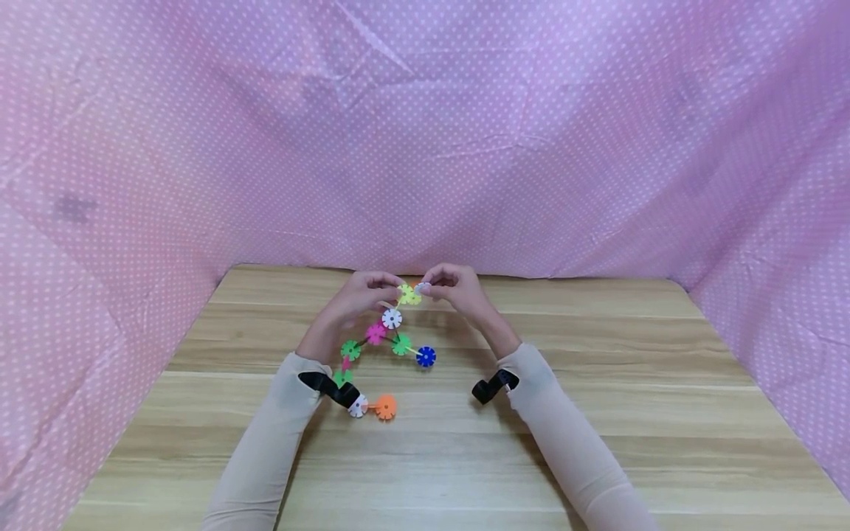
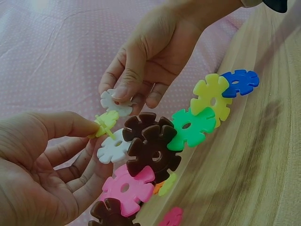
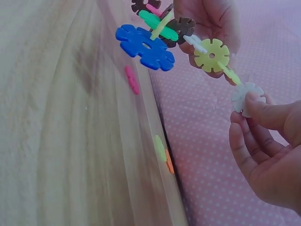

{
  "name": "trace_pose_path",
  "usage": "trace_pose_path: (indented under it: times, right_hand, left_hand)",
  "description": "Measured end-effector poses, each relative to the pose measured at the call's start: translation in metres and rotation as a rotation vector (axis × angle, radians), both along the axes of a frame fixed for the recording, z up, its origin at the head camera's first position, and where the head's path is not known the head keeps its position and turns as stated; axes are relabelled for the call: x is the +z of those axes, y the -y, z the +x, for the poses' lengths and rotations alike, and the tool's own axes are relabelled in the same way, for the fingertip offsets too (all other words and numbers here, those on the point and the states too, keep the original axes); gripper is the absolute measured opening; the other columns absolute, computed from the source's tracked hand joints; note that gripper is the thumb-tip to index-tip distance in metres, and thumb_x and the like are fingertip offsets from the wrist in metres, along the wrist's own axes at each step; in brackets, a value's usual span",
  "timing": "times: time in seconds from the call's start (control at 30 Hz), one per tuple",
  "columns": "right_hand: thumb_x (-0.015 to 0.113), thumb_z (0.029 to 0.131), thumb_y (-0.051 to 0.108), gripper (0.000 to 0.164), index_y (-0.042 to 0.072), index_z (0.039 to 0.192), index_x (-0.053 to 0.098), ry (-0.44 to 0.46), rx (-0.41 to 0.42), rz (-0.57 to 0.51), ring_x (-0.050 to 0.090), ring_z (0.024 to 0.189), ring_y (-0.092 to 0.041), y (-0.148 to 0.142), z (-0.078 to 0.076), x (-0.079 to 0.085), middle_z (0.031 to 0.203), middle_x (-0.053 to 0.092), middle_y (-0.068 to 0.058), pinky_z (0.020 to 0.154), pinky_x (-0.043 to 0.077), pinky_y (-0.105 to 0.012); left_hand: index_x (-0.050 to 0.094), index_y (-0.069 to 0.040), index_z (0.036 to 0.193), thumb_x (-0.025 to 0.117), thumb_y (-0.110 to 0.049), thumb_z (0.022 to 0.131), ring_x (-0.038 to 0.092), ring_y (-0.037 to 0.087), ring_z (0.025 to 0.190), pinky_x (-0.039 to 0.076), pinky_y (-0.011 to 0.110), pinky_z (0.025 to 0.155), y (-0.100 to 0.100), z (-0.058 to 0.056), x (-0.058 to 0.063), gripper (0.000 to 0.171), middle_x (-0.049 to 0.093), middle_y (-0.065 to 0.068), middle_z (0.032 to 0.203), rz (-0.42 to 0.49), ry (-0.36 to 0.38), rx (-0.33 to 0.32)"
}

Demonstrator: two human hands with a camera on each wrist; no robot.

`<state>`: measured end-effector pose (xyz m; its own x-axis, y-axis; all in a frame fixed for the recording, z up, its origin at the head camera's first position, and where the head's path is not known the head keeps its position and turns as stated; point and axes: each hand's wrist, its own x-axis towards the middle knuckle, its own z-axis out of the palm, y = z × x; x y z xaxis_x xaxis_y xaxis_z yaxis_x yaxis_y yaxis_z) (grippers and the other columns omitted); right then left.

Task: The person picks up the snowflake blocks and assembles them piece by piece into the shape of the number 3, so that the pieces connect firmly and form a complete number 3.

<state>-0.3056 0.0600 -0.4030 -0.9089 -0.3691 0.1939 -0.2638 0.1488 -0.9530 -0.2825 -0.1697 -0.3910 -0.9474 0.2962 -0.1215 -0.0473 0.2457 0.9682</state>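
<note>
My left hand [image 1: 353, 299] pinches a yellow snowflake disc [image 2: 106, 123] between thumb and fingers. My right hand [image 1: 463, 291] grips a white snowflake disc [image 3: 245, 100] by its edge, right at the yellow one. From the left hand a linked chain of notched plastic discs runs down: a white disc [image 1: 392, 318], a pink disc [image 2: 126, 187], brown discs [image 2: 155, 153], and a green disc [image 2: 194, 127]. One branch ends in a blue disc [image 1: 426, 357]. Toward the left wrist, the other branch passes a green disc [image 1: 350, 349] to a white disc and an orange disc [image 1: 386, 407].
Under the work lies a wood-grain table [image 1: 598, 442], with a pink dotted cloth [image 1: 425, 184] behind and at both sides. A pink disc [image 3: 132, 80], a yellow-green disc [image 3: 160, 148] and an orange disc [image 3: 169, 161] lie near its far edge.
</note>
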Motion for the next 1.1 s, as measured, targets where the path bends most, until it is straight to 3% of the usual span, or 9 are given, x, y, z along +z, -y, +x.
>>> trace_pose_path:
  times: [0.3, 0.53, 0.6, 0.8, 1.03, 1.1]
  right_hand:
    - [0.072, 0.090, -0.004, 0.011, -0.007, 0.100, 0.068, 0.012, 0.006, -0.074, 0.065, 0.092, -0.050, 0.002, -0.002, -0.007, 0.092, 0.073, -0.009, 0.086, 0.059, -0.059]
    - [0.073, 0.089, -0.005, 0.009, -0.005, 0.097, 0.068, 0.010, 0.020, -0.090, 0.067, 0.085, -0.044, 0.003, -0.005, -0.010, 0.089, 0.072, -0.009, 0.086, 0.058, -0.061]
    - [0.074, 0.088, -0.005, 0.011, -0.007, 0.098, 0.068, -0.003, 0.023, -0.085, 0.067, 0.087, -0.048, 0.003, -0.005, -0.011, 0.090, 0.073, -0.012, 0.085, 0.060, -0.057]
    - [0.078, 0.086, -0.002, 0.013, -0.006, 0.096, 0.072, -0.045, 0.034, -0.053, 0.073, 0.080, -0.030, -0.004, -0.003, -0.009, 0.090, 0.076, -0.013, 0.076, 0.064, -0.038]
    - [0.081, 0.086, 0.004, 0.014, -0.007, 0.092, 0.075, -0.108, 0.098, -0.026, 0.073, 0.084, -0.043, -0.010, -0.002, -0.004, 0.088, 0.077, -0.014, 0.073, 0.064, -0.031]
    - [0.082, 0.086, 0.008, 0.017, -0.007, 0.091, 0.075, -0.120, 0.110, -0.027, 0.074, 0.082, -0.039, -0.011, -0.001, -0.002, 0.089, 0.077, -0.016, 0.072, 0.063, -0.030]
  left_hand:
    - [0.064, 0.002, 0.126, 0.064, -0.014, 0.099, 0.066, 0.017, 0.094, 0.061, 0.037, 0.089, -0.001, -0.003, -0.003, 0.031, 0.069, 0.008, 0.107, 0.002, 0.014, 0.010]
    - [0.064, 0.001, 0.127, 0.064, -0.015, 0.099, 0.067, 0.022, 0.098, 0.061, 0.034, 0.088, -0.001, -0.003, -0.003, 0.033, 0.070, 0.007, 0.107, -0.007, 0.011, 0.011]
    - [0.064, 0.002, 0.127, 0.065, -0.015, 0.099, 0.067, 0.021, 0.098, 0.061, 0.033, 0.087, 0.000, -0.002, -0.003, 0.033, 0.070, 0.008, 0.107, -0.004, 0.010, 0.012]
    - [0.065, 0.004, 0.125, 0.066, -0.012, 0.098, 0.067, 0.015, 0.091, 0.062, 0.031, 0.086, -0.001, -0.001, -0.003, 0.032, 0.071, 0.004, 0.101, 0.030, 0.009, 0.010]
    - [0.065, 0.009, 0.121, 0.068, -0.006, 0.096, 0.069, 0.011, 0.083, 0.062, 0.029, 0.084, 0.000, -0.002, -0.003, 0.029, 0.073, -0.004, 0.091, 0.069, -0.017, 0.004]
    - [0.066, 0.010, 0.120, 0.068, -0.006, 0.096, 0.069, 0.011, 0.082, 0.061, 0.032, 0.087, 0.000, -0.002, -0.002, 0.028, 0.073, -0.005, 0.091, 0.065, -0.028, -0.003]
